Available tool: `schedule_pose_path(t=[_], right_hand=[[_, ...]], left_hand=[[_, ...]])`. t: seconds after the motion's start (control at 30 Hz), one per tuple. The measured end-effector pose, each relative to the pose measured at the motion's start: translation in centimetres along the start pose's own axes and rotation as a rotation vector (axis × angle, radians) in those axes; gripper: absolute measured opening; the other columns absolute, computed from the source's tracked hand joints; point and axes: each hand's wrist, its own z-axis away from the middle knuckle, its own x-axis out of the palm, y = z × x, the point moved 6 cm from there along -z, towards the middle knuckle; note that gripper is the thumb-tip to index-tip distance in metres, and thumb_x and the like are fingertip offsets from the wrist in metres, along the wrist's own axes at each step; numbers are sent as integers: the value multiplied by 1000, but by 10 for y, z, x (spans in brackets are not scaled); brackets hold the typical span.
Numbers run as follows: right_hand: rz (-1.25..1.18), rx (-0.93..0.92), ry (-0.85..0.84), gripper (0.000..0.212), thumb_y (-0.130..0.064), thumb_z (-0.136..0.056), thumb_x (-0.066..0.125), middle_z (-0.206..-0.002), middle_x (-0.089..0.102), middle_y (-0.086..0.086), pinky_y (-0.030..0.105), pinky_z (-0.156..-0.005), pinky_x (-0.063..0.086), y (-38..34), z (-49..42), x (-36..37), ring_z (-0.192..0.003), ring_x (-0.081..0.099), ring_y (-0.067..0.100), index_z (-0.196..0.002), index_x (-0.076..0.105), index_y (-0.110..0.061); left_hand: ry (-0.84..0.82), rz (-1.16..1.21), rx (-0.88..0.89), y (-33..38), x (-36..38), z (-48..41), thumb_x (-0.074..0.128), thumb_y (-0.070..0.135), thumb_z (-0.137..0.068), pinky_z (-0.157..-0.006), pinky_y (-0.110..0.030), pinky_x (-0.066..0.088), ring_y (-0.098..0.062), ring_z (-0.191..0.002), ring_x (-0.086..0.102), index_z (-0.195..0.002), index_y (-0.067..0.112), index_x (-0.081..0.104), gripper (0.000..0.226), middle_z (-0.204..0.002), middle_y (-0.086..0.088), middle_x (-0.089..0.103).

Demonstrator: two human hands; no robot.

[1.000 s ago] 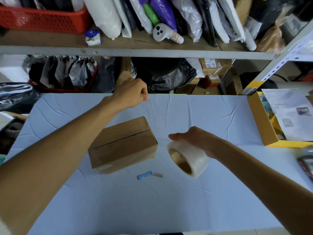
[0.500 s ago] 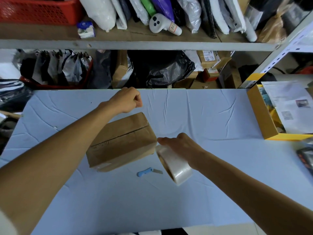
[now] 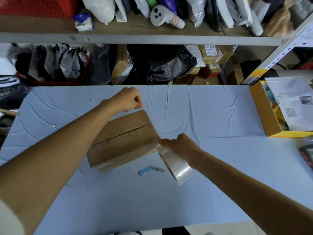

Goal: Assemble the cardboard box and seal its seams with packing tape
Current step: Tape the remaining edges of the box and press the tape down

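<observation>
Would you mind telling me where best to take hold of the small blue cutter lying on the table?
Probably by the blue handle of the cutter, from above with a pinch across its width: it lies flat, and its bare blade points right, toward the tape roll.

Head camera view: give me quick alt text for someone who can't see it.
Over a closed cardboard box on a pale blue table, the right hand holds a clear packing tape roll at the box's near right corner while the left hand is fisted above its far corner. A blue utility knife lies nearby.
</observation>
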Motion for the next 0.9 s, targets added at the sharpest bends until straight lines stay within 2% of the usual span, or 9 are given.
schedule_pose_path(t=[0.23, 0.33, 0.4, 0.5, 0.63, 0.67, 0.73, 0.8, 0.9], right_hand=[[29, -13, 4, 45, -49, -84, 64, -64, 34, -1, 24, -49, 25, 1, -6, -1, -54, 34, 12, -68, 37, -16], [7, 1, -11, 46, -50, -83, 65, -65, 33, -1, 24, -49, 26, 5, -7, -1, -54, 33, 12, -69, 37, -16], [2, -5, -17, 46, -49, -82, 66, -65, 33, -1, 24, -48, 25, 6, -8, -1, -53, 33, 13, -69, 38, -16], [6, -12, -9, 45, -50, -82, 66, -66, 35, -1, 24, -48, 27, 6, -10, -1, -55, 35, 12, -73, 42, -14], [-13, -12, -22, 45, -49, -82, 67, -65, 35, -1, 24, -48, 27, 5, -10, 2, -54, 35, 12, -71, 40, -14], [-16, -10, -20, 45, -49, -82, 67, -65, 35, -1, 24, -48, 27, 5, -10, 2, -54, 34, 12, -71, 41, -14], [-20, -7, -13, 45, -49, -82, 67, -65, 35, -1, 24, -48, 26, 5, -10, 1, -54, 34, 12, -72, 42, -13], [-25, -8, -14, 45, -48, -82, 67, -65, 35, -1, 24, -48, 26, 4, -10, 2, -54, 35, 13, -73, 41, -13], [-40, -13, -22, 44, -48, -81, 68, -66, 36, 0, 24, -49, 27, 5, -10, 3, -55, 36, 13, -81, 46, -10]], left_hand=[[-85, 159, -86, -6, 7, 2, 70, 14, -85, -64, -24, 45, -16, -72, 59, -88, 11, 70, 4, -77, -5, 65], [-102, 358, -148, -13, 16, 6, 69, 10, -85, -70, -23, 48, -18, -74, 59, -99, 9, 69, 14, -78, -7, 64], [-38, 361, -164, -20, 15, 7, 77, 18, -79, -71, -25, 47, -19, -78, 58, -101, 11, 69, 25, -81, -4, 62], [143, 286, -127, -19, 3, 13, 86, 23, -68, -62, -23, 44, -12, -70, 59, -85, 14, 67, 26, -77, -1, 65], [173, 182, 10, -5, 1, 15, 79, 14, -74, -65, -25, 51, -8, -69, 64, -72, 17, 71, 10, -74, 0, 70], [162, 261, -2, -3, -1, 15, 76, 16, -78, -64, -22, 52, -8, -70, 66, -76, 14, 72, 5, -76, -2, 71], [118, 421, -50, -2, 0, 16, 65, 24, -89, -63, -18, 51, -10, -71, 68, -87, 8, 72, 17, -81, -6, 72], [50, 410, -52, -1, 4, 17, 59, 32, -93, -69, -21, 51, -10, -78, 67, -90, 9, 73, 27, -86, -3, 73], [-20, 354, -21, 1, 10, 22, 66, 40, -86, -77, -26, 48, -8, -82, 63, -87, 16, 75, 25, -87, 4, 72]])
